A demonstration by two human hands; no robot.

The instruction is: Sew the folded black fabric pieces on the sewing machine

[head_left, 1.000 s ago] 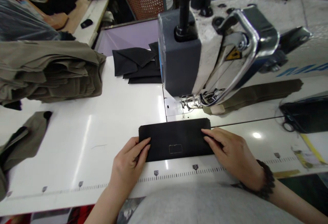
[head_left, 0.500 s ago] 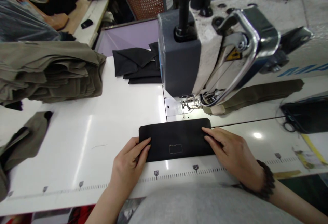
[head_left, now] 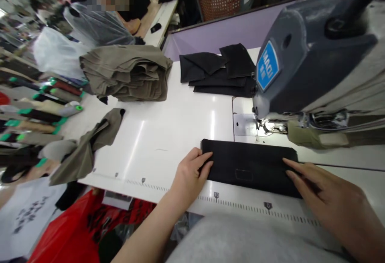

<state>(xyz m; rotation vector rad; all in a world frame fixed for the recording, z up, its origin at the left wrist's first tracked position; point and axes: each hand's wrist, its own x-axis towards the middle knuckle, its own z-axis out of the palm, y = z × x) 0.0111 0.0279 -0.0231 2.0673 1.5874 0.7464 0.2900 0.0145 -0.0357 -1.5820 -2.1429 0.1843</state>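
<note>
Black, flat, oblong fabric panel (head_left: 249,160) lies on the white, glossy surface (head_left: 180,134), between the bright metal needle plate (head_left: 244,125) and the black ruler scale (head_left: 243,205) printed along the near edge; a small rectangle of pale stitching (head_left: 244,174) shows faintly on its upper face. Left grip (head_left: 191,172) holds the left end of the panel, thumb and index tips on its upper face; right grip (head_left: 331,200) holds the right end likewise, its wrist running out at the lower right; the remaining fingers of both are mostly obscured, and whether any pass under the panel cannot be told; the right grip also covers part of the scale.

Dark grey, angular sewing machine head (head_left: 294,54) with a blue label (head_left: 267,66) stands beyond the panel and is cut off at the right; the needle cannot be made out; an olive, folded fabric strip (head_left: 303,135) is partly hidden by the machine. Black, folded fabric pieces (head_left: 210,64) lie left of the head, overlapping; a grey-brown fabric stack (head_left: 126,74) lies further left; a loose grey-brown cloth piece (head_left: 81,154) is nearer the person, beside multicoloured thread cones (head_left: 42,114), blurred and partly cut off at the left.
</note>
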